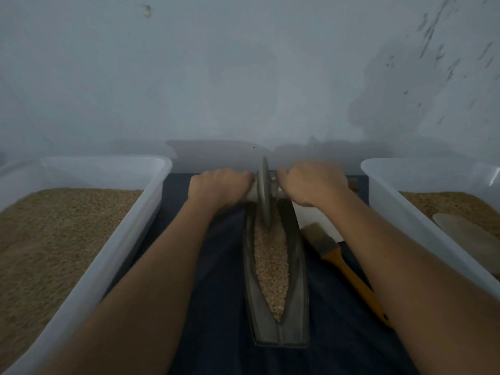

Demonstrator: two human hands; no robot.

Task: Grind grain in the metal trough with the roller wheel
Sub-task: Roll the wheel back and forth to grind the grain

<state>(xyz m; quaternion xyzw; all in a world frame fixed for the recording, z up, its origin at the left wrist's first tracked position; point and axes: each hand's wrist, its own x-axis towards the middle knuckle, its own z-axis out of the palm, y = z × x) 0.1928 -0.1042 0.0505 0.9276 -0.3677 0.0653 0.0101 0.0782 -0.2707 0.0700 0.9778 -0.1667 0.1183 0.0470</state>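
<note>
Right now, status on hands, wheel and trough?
Left hand and right hand each grip the axle. Roller wheel at far end of trough, grain inside. Brush lies beside, not blocking.

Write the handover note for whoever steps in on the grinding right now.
Left hand: grips the roller wheel's handle on its left side.
Right hand: grips the handle on the right side.
Roller wheel: upright in the metal trough, at its far end.
Grain: fills the trough's groove nearer you; it looks whole or coarse.
Brush: on the dark cloth, right of the trough.
Bins of grain: left bin and right bin.
Done: trough loaded, wheel gripped.
Left: roll the wheel along the groove until the grain is ground.
</note>
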